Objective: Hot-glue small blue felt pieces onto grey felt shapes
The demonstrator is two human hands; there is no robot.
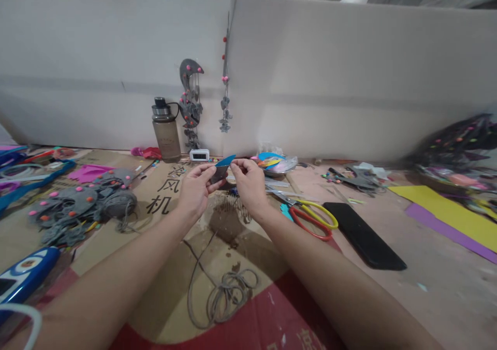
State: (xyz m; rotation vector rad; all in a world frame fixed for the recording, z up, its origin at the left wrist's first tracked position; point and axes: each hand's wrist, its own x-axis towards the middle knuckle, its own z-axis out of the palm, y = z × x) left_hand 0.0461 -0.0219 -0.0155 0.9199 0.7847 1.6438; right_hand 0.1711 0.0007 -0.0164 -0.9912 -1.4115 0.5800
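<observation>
My left hand (195, 188) is closed, its thumb and fingers pinching a small dark grey piece (219, 173), apparently felt. A blue piece (227, 160) with a pointed tip shows along its upper edge. Beside it, my right hand (249, 183) is closed too, thumb and forefinger together at the right end of the blue and grey pieces. Anything finer between those fingertips is too small to make out. Below both hands a loose tangle of grey cord (229, 301) lies on the cardboard (163, 282), near a dark wet-looking stain.
Scissors (313, 219) with red and yellow handles and a black phone (363, 236) lie right. Grey felt pieces with coloured pompoms (77, 205) and a blue device (29, 272) are left. A bottle (166, 132) and small white clock (199, 155) stand by the wall (330, 75).
</observation>
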